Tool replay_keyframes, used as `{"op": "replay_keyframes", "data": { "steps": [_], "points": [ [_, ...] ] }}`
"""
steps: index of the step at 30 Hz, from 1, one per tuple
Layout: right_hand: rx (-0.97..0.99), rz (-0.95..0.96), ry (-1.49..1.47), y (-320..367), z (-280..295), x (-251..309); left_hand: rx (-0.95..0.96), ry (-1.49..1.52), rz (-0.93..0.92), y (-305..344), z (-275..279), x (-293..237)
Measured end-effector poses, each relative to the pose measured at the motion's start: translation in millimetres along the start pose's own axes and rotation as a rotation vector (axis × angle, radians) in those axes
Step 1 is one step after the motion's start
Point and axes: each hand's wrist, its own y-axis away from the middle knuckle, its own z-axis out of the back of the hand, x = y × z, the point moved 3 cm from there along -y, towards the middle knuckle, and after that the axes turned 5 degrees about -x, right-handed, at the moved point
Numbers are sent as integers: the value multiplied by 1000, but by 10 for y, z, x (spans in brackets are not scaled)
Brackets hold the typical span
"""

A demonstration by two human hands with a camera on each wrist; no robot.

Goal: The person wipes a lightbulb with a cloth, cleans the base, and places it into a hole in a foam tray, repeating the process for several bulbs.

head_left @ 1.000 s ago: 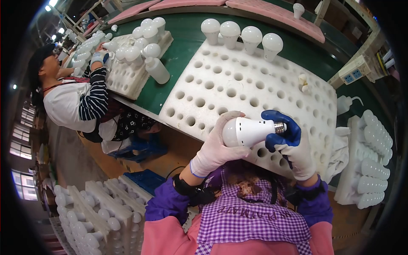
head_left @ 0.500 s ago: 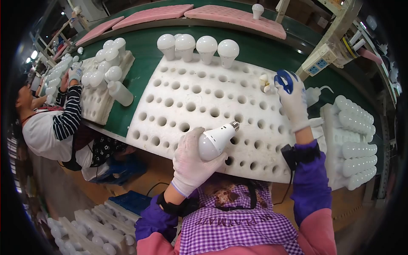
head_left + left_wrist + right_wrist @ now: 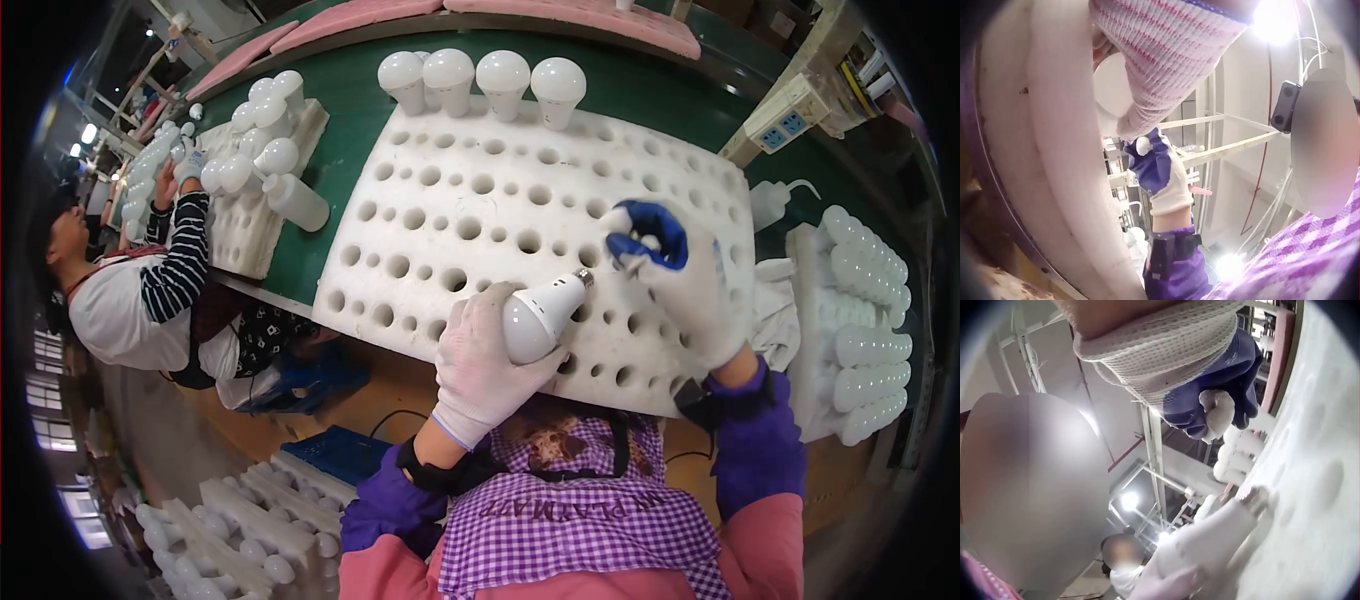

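My gloved left hand (image 3: 490, 365) grips a white LED bulb (image 3: 545, 312) by its round dome. The bulb lies tilted, its metal screw cap pointing up and right over a white foam board (image 3: 490, 262) full of holes. My right hand (image 3: 695, 290), in a white glove with blue coated fingers, is just right of the screw cap. It pinches a small white lump (image 3: 1217, 412) between thumb and fingers; its exact kind I cannot tell. In the left wrist view the dome (image 3: 1113, 87) shows beside my left hand.
Several bulbs (image 3: 502, 82) stand along the board's far edge. A foam block of bulbs (image 3: 870, 330) and a spouted bottle (image 3: 768, 203) are at right. A white bottle (image 3: 297, 203) stands left, near another person (image 3: 140, 300) at work. A socket strip (image 3: 790, 125) is at back right.
My right hand left the bulb's screw cap, reached to the board's far right, took the small white lump there and came back toward the bulb. My left hand kept its hold on the bulb.
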Motion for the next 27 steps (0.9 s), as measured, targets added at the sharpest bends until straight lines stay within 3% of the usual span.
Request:
{"op": "replay_keyframes", "data": {
  "steps": [1, 2, 5, 8, 11, 18, 22, 23, 26, 27],
  "points": [
    [-12, 74, 158, 88, -19, -41, 9, -1, -1, 3, -21, 0],
    [34, -5, 192, 159, -45, -78, -16, -4, -6, 10, -31, 5],
    [24, -5, 164, 248, -152, -230, -53, -18, -22, 35, -52, -8],
    [-28, 71, 188, 285, -218, -189, -57, -49, -33, 49, -55, -24],
    [-32, 261, 432, 338, -282, -61, -29, -80, -8, 56, -51, -67],
    [30, 306, 416, 497, -362, 8, -99, -53, -119, 96, -68, -29],
    [18, 415, 683, 452, -319, 62, -88, -48, -75, 70, -77, -22],
    [37, 418, 519, 494, -334, 1, -93, -30, -89, 77, -81, -4],
    [117, 422, 503, 486, -315, 67, -90, -26, -103, 100, -99, 11],
    [126, 414, 683, 474, -299, 95, -91, -38, -110, 92, -104, 4]
  ]
}}
